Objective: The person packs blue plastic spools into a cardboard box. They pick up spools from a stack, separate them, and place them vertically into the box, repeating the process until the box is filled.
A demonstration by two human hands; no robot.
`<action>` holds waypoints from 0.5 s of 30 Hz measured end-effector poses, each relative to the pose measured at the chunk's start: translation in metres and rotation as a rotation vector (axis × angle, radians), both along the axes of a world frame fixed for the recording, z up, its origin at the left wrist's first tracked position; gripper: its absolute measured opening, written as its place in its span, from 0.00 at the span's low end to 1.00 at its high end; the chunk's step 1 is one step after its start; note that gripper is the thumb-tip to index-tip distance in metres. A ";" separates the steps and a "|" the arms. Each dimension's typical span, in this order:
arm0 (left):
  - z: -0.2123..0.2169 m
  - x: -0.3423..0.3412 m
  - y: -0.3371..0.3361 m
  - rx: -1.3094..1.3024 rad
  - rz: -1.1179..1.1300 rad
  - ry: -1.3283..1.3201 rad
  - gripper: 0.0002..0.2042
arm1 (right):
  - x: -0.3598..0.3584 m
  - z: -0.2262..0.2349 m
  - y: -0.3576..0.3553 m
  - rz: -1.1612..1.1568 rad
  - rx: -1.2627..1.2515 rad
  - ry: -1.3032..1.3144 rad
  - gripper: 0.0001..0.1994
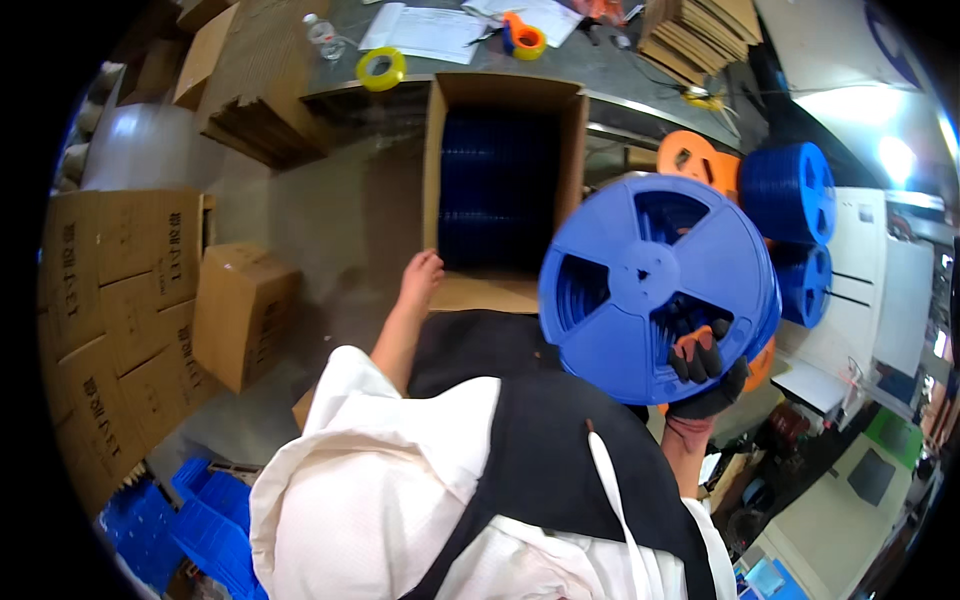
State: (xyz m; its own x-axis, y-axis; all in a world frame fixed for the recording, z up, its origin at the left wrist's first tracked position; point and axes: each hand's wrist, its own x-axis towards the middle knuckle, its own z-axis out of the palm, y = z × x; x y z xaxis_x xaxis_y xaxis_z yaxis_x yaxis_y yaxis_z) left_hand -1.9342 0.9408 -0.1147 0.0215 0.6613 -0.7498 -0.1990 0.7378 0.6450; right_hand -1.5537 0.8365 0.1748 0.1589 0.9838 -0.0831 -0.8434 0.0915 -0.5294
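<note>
My right hand (703,368), in a dark glove with orange-red fingers, is closed on a stack of blue plastic reels (645,275), its fingers hooked through a cutout near the rim. The front reel faces me and hides most of those behind it. An open cardboard box (490,293) stands in front of my body, holding dark blue reels (498,190) packed on edge. Bare and ungloved, my left hand (425,272) has its fingers curled at the box's near left corner.
A grey worktable (440,65) beyond the box bears yellow tape (381,69), an orange tape dispenser (522,38), papers and a bottle. More blue reels (787,192) and orange reels (690,155) stand at right. Closed cartons (245,315) are on the left, blue bins (215,520) at lower left.
</note>
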 end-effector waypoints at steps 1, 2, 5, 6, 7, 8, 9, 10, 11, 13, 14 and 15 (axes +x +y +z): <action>0.016 0.016 0.009 0.061 -0.012 -0.008 0.21 | 0.006 0.002 -0.002 0.015 0.048 -0.020 0.27; 0.039 0.031 0.018 0.124 -0.018 -0.013 0.20 | 0.013 0.003 -0.009 -0.001 0.050 -0.058 0.26; 0.093 0.058 0.025 0.303 -0.019 -0.062 0.18 | 0.013 0.011 -0.010 -0.055 0.091 0.087 0.27; 0.118 0.068 0.027 0.387 -0.049 -0.056 0.18 | 0.016 0.014 -0.011 -0.082 0.098 0.127 0.26; 0.136 0.068 0.030 0.467 -0.057 -0.070 0.17 | 0.010 0.009 -0.013 -0.032 0.178 0.164 0.28; 0.153 0.076 0.029 0.541 -0.048 -0.076 0.17 | 0.011 0.011 -0.013 -0.053 0.176 0.173 0.28; 0.168 0.082 0.030 0.596 -0.046 -0.081 0.17 | 0.011 0.011 -0.016 -0.079 0.175 0.188 0.28; 0.182 0.089 0.030 0.651 -0.042 -0.086 0.17 | 0.013 0.012 -0.017 -0.104 0.173 0.204 0.28; 0.192 0.093 0.030 0.706 -0.038 -0.088 0.16 | 0.018 0.007 -0.018 -0.048 0.222 0.209 0.30; 0.210 0.104 0.029 0.765 -0.057 -0.105 0.16 | 0.020 0.009 -0.019 -0.063 0.221 0.197 0.30; 0.214 0.101 0.030 0.789 -0.075 -0.118 0.16 | 0.010 0.007 -0.022 -0.080 0.217 0.190 0.30; 0.220 0.108 0.028 0.803 -0.097 -0.119 0.15 | 0.011 0.011 -0.022 -0.106 0.181 0.197 0.32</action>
State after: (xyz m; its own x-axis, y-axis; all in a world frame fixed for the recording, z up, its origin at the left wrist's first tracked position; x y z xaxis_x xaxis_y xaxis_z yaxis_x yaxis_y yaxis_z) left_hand -1.8259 0.9690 0.1058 0.1558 0.9871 -0.0368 -0.2588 0.0767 0.9629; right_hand -1.5429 0.8142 0.1859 0.2600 0.9641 0.0530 -0.9091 0.2630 -0.3231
